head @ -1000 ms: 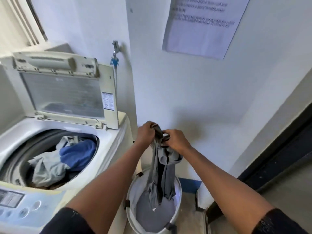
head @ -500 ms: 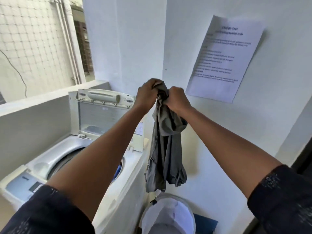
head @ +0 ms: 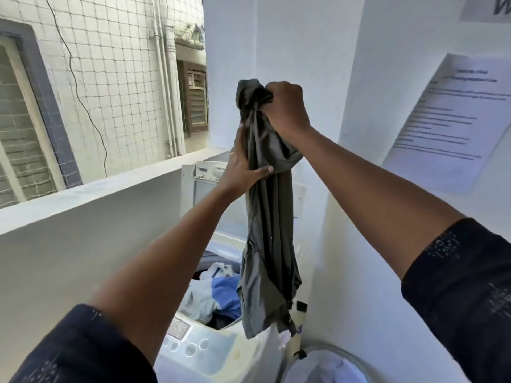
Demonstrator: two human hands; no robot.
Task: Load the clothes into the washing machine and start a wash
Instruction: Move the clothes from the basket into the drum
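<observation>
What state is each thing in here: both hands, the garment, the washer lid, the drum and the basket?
Grey garment, held up, hanging above the washer.
Right hand, gripping its bunched top.
Left hand, gripping it lower down.
Lid, open, standing upright.
Drum, partly filled with blue and white clothes.
Basket, beside the washer, contents unclear.

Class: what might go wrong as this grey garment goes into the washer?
1. The grey garment ends near the front edge of the washing machine, not squarely over the drum; released now, it may drape outside or drop toward the laundry basket.
2. The right hand holds it bunched; it may go in wadded.
</observation>
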